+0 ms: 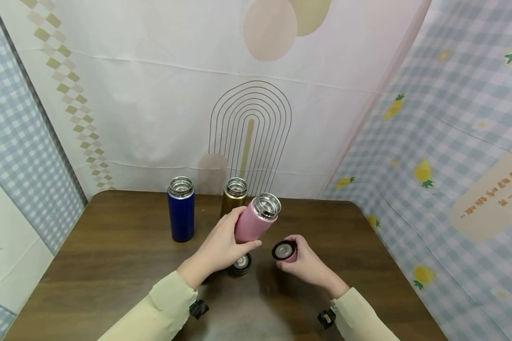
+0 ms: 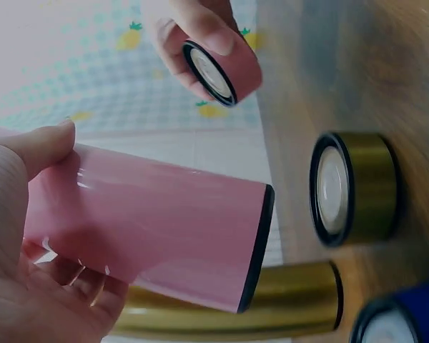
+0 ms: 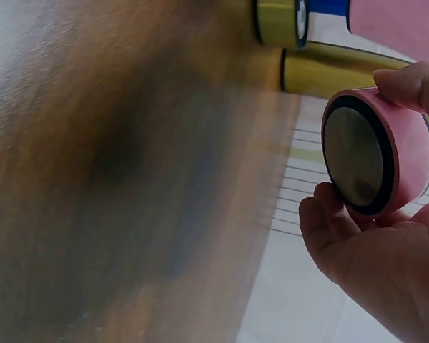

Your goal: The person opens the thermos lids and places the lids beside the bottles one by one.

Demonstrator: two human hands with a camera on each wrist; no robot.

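My left hand (image 1: 221,240) grips a pink thermos bottle (image 1: 254,222) above the table, its steel mouth uncovered and tilted toward the right. Lower and to the right, my right hand (image 1: 305,263) holds the pink lid (image 3: 407,153) by its side, thumb on one edge and fingers on the other. Bottle and lid are apart. Behind the left hand stands a gold bottle (image 1: 235,189), partly hidden and without a lid. A gold lid (image 2: 368,187) rests on the table below the left hand, and a blue lid (image 2: 422,311) lies beside it, mostly cut off in the left wrist view.
An uncapped blue bottle (image 1: 181,213) stands upright at the back left of the brown wooden table (image 1: 123,265). A white patterned cloth (image 1: 153,118) hangs behind the table, and a checked cloth with pineapples (image 1: 409,189) hangs along the right side.
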